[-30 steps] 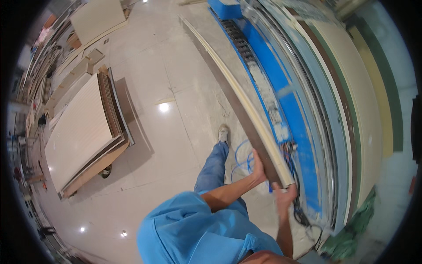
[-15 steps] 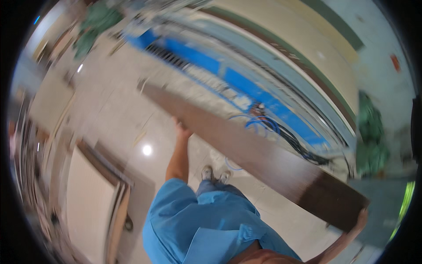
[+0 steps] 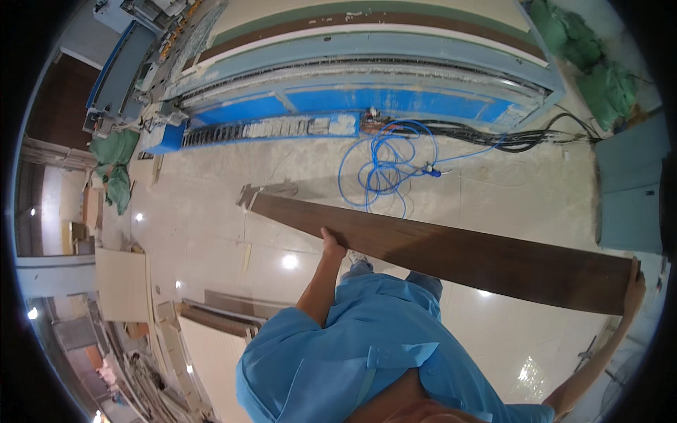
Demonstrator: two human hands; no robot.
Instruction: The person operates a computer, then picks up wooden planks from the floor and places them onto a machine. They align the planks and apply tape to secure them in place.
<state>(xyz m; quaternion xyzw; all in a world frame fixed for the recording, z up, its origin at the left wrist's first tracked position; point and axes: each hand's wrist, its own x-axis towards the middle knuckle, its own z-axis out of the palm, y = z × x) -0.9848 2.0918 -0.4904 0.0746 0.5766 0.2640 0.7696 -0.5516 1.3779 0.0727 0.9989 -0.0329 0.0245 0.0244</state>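
Note:
A long dark brown wooden board (image 3: 451, 247) stretches across the view in front of my body. My left hand (image 3: 333, 243) is closed on its near edge, left of the middle, with the thumb over the upper face and the fingers hidden below. At the right end, my right hand (image 3: 637, 282) grips the short edge. The board's far left end narrows away toward the floor; loose pale strips (image 3: 252, 197) show beside that end.
Beyond the board lies a tangle of blue hose (image 3: 384, 169) and black cables (image 3: 486, 134). A long blue-and-grey machine (image 3: 331, 99) spans the back. A grey cabinet (image 3: 631, 190) stands at right, and stacked panels (image 3: 218, 345) stand at lower left.
My view and body have turned, and the scene shows at a different angle. The board lies more level across the view. Both hands keep their hold on it.

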